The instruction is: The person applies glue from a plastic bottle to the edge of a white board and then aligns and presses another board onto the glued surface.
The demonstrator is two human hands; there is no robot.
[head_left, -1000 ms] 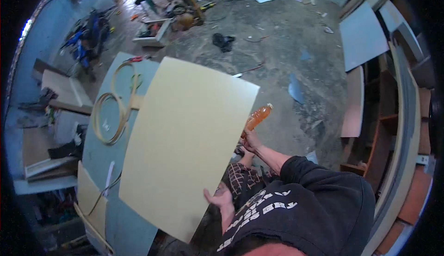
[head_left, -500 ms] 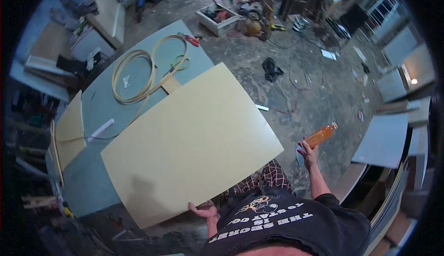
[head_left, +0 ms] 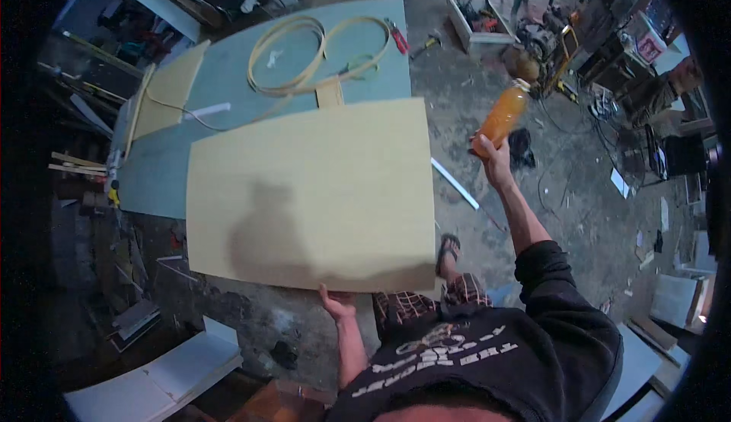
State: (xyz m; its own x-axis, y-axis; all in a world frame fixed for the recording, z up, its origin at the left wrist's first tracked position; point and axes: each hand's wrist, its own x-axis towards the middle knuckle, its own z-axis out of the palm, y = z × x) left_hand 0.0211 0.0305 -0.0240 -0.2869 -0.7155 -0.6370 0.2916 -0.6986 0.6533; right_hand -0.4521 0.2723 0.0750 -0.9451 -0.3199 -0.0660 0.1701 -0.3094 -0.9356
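A large cream board (head_left: 335, 171) lies in front of me, its far part over the grey-green tabletop (head_left: 156, 186). At its near edge is my left hand (head_left: 339, 302), thumb up against the edge and fingers tucked beneath, partly hidden. Out to the right, my right hand (head_left: 495, 155) is wrapped round the lower end of a clear plastic bottle (head_left: 504, 117) of orange liquid, held tilted above the floor. Beyond the board, a coil of thin edging strip (head_left: 255, 64) rests on the tabletop beside a small wooden block (head_left: 330, 93).
Red-handled pliers (head_left: 397, 37) lie at the tabletop's far right corner, with a hammer (head_left: 426, 45) on the floor beside it. A white strip (head_left: 455, 183) is on the floor right of the board. Further off stands a tool-filled box (head_left: 487, 39). White panels (head_left: 167, 369) sit at lower left.
My view has turned to the right. The bottle in my right hand has moved up and forward, and now tilts more upright. My left hand stays at the board's near edge.
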